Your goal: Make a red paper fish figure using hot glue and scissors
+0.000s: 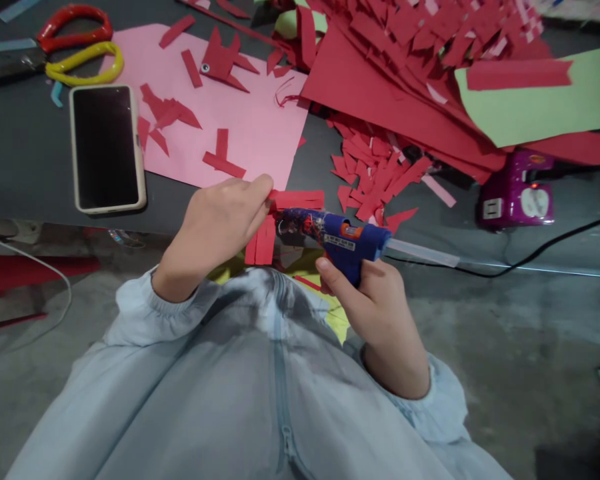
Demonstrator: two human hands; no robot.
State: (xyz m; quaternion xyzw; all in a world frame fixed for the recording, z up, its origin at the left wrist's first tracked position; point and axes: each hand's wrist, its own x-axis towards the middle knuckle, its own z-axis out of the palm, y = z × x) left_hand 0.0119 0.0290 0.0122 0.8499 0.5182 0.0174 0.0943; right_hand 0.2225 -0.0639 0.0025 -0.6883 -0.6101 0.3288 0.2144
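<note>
My right hand (367, 290) is wrapped round the handle of a blue glue gun (353, 243), whose dark nozzle points left. A clear glue stick (423, 252) sticks out of its back end. My left hand (225, 223) pinches a piece made of red paper strips (261, 241) at the table's front edge. The nozzle tip is at the strips, close to my left fingertips; whether it touches them I cannot tell. Behind my hands, a pink sheet (265, 127) carries loose red strips and a red cut-out with a googly eye (223, 63).
A phone (105, 150) and scissors with red and yellow handles (83, 60) lie at the left. Red paper scraps (370, 173) and red sheets (380, 93) fill the back right, with a green sheet (545, 107). A purple power block (517, 190) and black cable (540, 250) are at the right.
</note>
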